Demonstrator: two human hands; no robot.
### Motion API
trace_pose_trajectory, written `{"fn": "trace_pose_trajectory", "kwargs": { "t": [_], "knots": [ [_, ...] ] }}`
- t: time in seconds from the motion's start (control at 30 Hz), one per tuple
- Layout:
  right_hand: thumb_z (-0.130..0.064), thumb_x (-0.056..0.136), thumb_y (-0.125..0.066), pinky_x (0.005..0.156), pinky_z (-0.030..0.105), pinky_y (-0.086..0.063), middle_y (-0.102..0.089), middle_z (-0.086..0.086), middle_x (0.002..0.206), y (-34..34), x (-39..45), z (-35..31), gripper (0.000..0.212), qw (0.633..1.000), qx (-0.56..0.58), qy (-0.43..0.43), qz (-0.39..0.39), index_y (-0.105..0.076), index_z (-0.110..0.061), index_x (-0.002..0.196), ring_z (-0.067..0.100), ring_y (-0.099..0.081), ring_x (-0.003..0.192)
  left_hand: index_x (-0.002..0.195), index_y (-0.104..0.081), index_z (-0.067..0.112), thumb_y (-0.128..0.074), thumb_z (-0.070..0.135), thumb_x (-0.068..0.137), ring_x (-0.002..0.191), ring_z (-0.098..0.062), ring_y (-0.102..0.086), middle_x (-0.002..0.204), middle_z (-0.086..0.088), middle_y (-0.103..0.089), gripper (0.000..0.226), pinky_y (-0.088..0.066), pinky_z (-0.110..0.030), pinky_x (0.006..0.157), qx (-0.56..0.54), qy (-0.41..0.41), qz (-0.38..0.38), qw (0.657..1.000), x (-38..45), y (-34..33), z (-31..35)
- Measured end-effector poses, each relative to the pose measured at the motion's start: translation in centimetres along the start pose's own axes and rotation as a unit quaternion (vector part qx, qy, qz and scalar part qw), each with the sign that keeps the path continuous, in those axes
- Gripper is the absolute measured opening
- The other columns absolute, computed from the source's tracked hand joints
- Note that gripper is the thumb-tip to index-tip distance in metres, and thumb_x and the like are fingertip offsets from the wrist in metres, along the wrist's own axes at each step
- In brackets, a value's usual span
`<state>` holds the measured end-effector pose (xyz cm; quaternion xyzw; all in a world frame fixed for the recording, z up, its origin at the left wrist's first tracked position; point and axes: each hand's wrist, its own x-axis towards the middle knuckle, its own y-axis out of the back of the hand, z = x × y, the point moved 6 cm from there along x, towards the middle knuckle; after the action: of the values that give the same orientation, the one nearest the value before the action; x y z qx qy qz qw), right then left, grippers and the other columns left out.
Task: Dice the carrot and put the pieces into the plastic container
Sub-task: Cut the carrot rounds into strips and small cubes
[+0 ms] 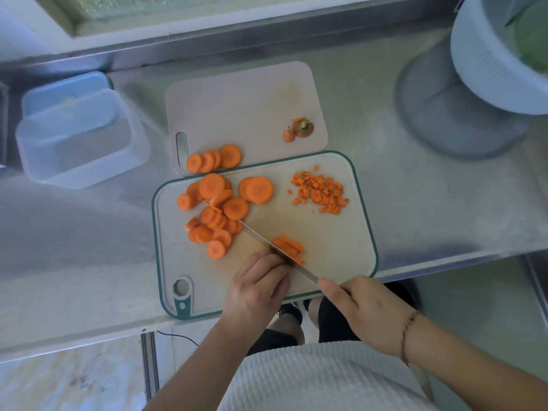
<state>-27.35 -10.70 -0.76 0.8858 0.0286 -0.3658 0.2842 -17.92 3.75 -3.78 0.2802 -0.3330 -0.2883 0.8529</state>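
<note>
- The right hand [367,310] gripped the knife [275,249], its blade lying across carrot strips [289,247] on the green-rimmed cutting board [341,250].
- The left hand [256,287], fingers curled, seemed to steady the strips.
- Carrot rounds [219,209] lay left; diced carrot [320,192] far right.
- The clear plastic container [80,140] stood on the worktop [415,203], well left.

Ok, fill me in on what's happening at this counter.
A person is dicing carrot on the green-rimmed board. The right hand holds the knife, its blade across a few carrot strips, while the left hand steadies them. Slices wait on the board's left; a pile of dice sits at its right. The container on the left holds no carrot yet.
</note>
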Motion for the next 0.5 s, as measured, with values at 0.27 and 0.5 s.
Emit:
{"fn": "trace_pose_trajectory", "kwargs": {
  "t": [0.27, 0.5],
  "knots": [
    [-0.084, 0.074, -0.027, 0.047, 0.021, -0.023, -0.023, -0.002, 0.049, 3.0, -4.0, 3.0, 0.071, 0.992, 0.11, -0.038, 0.048, -0.025, -0.016, 0.053, 0.013, -0.022, 0.048, 0.11, -0.071, 0.012, -0.077, 0.02, 0.089, 0.091, -0.03, -0.061, 0.115, -0.006, -0.063, 0.023, -0.052, -0.04, 0.081, 0.067, -0.071, -0.098, 0.99, 2.2, 1.3, -1.0],
    [-0.089, 0.065, -0.024, 0.042, 0.016, -0.022, -0.022, -0.003, 0.05, 3.9, -3.4, 5.3, 0.076, 0.992, 0.07, -0.081, 0.069, -0.025, -0.014, 0.056, 0.01, -0.02, 0.044, 0.127, -0.058, 0.014, -0.065, 0.032, 0.091, 0.085, -0.031, -0.062, 0.123, -0.011, -0.058, 0.041, -0.055, -0.037, 0.064, 0.06, -0.191, -0.277, 0.94, 5.4, -0.8, -2.6]
  ]
}}
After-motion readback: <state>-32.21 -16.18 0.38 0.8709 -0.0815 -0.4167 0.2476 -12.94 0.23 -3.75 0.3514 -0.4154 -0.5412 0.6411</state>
